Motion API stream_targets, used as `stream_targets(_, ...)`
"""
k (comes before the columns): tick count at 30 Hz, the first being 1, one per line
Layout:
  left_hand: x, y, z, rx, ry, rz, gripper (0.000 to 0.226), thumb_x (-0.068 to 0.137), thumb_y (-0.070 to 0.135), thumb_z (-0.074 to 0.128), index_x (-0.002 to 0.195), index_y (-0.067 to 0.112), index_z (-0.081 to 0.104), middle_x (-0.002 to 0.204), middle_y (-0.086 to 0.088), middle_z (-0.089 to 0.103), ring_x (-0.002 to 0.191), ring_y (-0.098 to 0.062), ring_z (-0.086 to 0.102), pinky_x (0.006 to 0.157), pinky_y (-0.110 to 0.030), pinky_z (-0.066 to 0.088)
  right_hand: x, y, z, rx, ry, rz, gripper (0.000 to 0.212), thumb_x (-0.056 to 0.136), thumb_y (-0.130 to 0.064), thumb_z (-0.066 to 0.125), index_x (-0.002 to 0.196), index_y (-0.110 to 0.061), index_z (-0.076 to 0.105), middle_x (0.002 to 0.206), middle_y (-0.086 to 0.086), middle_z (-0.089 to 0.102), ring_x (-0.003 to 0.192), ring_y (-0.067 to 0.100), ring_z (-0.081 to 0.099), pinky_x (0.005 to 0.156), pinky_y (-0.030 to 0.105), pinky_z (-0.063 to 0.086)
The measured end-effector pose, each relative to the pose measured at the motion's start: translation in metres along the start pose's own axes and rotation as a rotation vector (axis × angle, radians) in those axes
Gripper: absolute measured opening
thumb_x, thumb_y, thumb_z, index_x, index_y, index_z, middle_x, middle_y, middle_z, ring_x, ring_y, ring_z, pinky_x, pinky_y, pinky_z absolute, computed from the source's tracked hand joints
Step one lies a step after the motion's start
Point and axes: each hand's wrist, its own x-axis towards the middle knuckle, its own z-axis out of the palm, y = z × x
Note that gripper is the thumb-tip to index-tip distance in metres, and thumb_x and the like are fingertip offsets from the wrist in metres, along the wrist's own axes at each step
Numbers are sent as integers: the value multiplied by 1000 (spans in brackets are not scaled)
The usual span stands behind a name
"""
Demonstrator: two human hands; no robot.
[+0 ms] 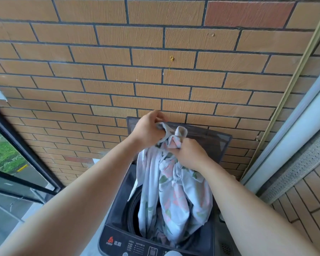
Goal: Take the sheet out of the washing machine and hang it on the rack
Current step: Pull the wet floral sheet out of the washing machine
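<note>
The left hand [148, 130] has its fingers curled round the bunched top end of the floral sheet [174, 196]. Just below and beside it, the right hand [187, 153] grips a twisted knot of the same cloth. Beneath both hands the sheet hangs down, its lower part inside the drum of the top-loading washing machine [115, 206]. Behind the hands stands the raised lid [218, 143]. On the panel nearest the person, a red flame logo [110, 240] reads roughly "CHIGO", with white characters 志高 beside it; the smaller print is illegible.
</note>
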Motion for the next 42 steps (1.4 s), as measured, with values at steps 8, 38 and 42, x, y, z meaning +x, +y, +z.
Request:
stream_targets(8,-33,-82,25,425,-404,-303,43,84,34,77,116,12,58,98,-1,55,92,-22,56,74,-29,42,13,17,-12,86,203,93,36,97,-43,54,70,-20,49,64,-3,53,72,32,59,66,35,47)
stream_targets(38,-55,-93,54,41,-718,-645,55,84,38,77,131,20,55,128,-3,60,108,-22,64,75,-41,63,0,28,-19,-37,210,102,35,97,-47,57,71,-25,48,65,0,56,69,30,59,60,31,42)
stream_targets(42,-49,-109,50,71,-617,-750,27,102,16,51,126,6,60,117,-12,69,88,-25,75,78,-45,63,0,31,-20,-24,223,102,28,97,-47,57,78,-26,52,67,-1,55,75,32,63,62,30,41)
